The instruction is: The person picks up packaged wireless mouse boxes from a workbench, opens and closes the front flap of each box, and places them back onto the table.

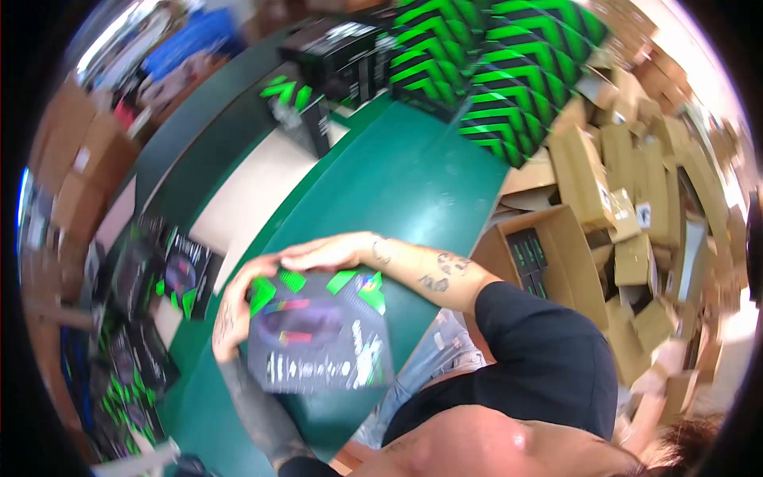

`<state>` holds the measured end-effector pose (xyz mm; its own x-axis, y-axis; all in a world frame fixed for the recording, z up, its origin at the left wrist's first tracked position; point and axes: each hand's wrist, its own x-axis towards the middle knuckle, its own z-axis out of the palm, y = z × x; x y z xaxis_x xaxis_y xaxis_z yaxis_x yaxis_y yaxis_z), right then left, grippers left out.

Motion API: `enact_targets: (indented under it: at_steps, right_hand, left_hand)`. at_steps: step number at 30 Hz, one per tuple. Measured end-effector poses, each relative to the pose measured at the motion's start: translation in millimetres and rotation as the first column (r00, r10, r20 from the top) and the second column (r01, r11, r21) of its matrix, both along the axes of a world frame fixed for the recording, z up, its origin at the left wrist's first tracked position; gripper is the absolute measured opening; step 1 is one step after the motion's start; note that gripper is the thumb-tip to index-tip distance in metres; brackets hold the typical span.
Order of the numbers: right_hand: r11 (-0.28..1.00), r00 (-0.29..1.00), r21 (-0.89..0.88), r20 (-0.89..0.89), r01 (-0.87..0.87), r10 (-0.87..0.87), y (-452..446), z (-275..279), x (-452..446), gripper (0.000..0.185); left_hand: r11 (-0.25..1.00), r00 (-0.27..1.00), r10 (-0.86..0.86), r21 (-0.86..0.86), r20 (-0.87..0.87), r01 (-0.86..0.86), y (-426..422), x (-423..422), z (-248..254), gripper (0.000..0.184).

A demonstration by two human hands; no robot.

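A black computer mouse box (318,338) with green corner marks and a printed mouse picture sits in front of my body over the green table. My left hand (233,306) wraps its left side, the fingers bent round the far left corner. Along the far edge lies my right hand (330,251), fingers stretched toward the left hand and pressed against the box. The box hides part of both palms. Motion blurs the print a little.
Black-and-green patterned boxes (517,79) stand at the table's (397,171) far end. More mouse boxes (183,270) are at the left, and one box (302,119) leans on the shelf. An open carton (568,254) with small black boxes stands at the right, beside piled brown cartons (584,175).
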<state>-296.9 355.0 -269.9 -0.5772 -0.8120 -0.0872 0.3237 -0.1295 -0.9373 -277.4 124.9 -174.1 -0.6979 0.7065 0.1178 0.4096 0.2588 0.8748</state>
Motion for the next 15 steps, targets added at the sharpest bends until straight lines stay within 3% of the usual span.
enact_targets:
  at_steps: [1,3,4,6,8,10,11,12,13,14,15]
  right_hand:
    - [0.999,0.993,-0.044,0.117,0.014,-0.008,7.8,14.7,0.9,0.076]
    - [0.978,0.966,-0.201,0.260,0.064,-0.010,22.6,32.6,-0.5,0.078]
    - [0.945,0.958,-0.314,0.286,0.087,0.007,26.1,31.5,-5.5,0.078]
    - [0.872,0.924,-0.476,0.374,0.117,0.080,27.9,21.9,-13.7,0.082]
    - [0.827,0.900,-0.514,0.436,0.228,0.023,28.1,33.0,-3.9,0.086]
    - [0.761,0.896,-0.576,0.443,0.299,-0.017,24.7,27.4,-6.6,0.088]
    - [0.746,0.877,-0.560,0.477,0.360,-0.065,23.3,28.2,-2.8,0.088]
    - [0.733,0.849,-0.540,0.519,0.414,-0.097,18.2,26.5,1.8,0.087]
    - [0.768,0.919,-0.569,0.388,0.293,-0.063,15.3,12.1,-2.6,0.084]
    - [0.758,0.959,-0.592,0.229,0.275,-0.169,3.0,18.8,5.0,0.083]
    - [0.791,0.949,-0.534,0.078,0.298,-0.306,1.0,22.0,12.0,0.080]
  left_hand:
    - [0.999,0.995,0.012,-0.039,-0.095,-0.016,5.2,4.3,8.6,0.040]
    - [0.996,1.000,0.005,0.094,-0.015,-0.004,-8.5,-8.4,-12.9,0.033]
    - [0.991,0.992,0.064,0.123,-0.112,-0.050,-9.2,-10.3,-23.8,0.033]
    - [0.958,0.953,0.054,0.283,-0.297,0.034,-29.8,-33.3,-44.5,0.030]
    - [0.845,0.948,0.313,0.474,-0.059,-0.249,-29.5,-19.5,-32.1,0.025]
    - [0.696,0.776,0.625,0.509,-0.084,-0.506,-47.4,-28.6,-45.1,0.021]
    - [0.433,0.637,0.737,0.567,0.225,-0.701,-33.6,-29.6,-30.0,0.028]
    - [0.235,0.474,0.727,0.469,0.497,-0.851,-21.7,-15.7,-21.5,0.024]
    - [0.228,0.545,0.689,0.571,0.478,-0.789,-14.2,-20.2,-24.4,0.026]
    - [0.209,0.596,0.671,0.658,0.442,-0.723,-13.1,-17.0,-26.8,0.029]
    - [0.242,0.537,0.700,0.551,0.470,-0.798,-15.0,-10.9,-29.5,0.039]
